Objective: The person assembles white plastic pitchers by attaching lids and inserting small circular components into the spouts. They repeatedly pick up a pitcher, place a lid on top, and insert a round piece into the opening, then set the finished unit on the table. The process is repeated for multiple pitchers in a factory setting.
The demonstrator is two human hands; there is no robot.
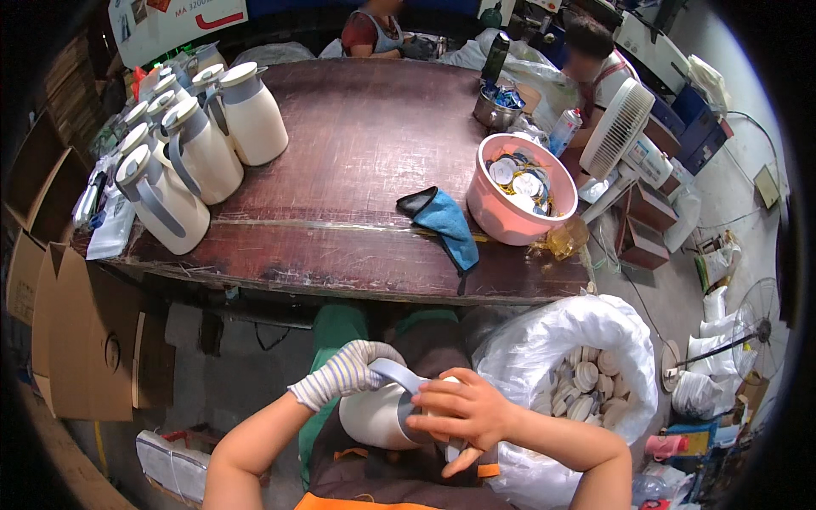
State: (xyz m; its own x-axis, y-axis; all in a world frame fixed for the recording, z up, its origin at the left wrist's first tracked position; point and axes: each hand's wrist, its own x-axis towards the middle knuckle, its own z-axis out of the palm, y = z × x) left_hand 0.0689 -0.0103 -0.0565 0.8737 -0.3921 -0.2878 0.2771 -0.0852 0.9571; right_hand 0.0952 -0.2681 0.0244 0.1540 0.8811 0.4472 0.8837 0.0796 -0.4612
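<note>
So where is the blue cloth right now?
In the head view, the blue cloth lies near the front edge of the brown table, right of centre, just left of the pink bowl, its end hanging over the edge.

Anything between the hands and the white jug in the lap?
Nothing visible. The gloved left hand grips the jug by its grey handle, and the bare right hand lies directly on its top end.

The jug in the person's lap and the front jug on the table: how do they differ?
The lap jug lies tilted on its side, held by the gloved left hand and bare right hand; the front table jug stands upright, untouched. The table jug's lid shows; the lap jug's top is hidden by the right hand. Both are cream with grey handles.
</note>
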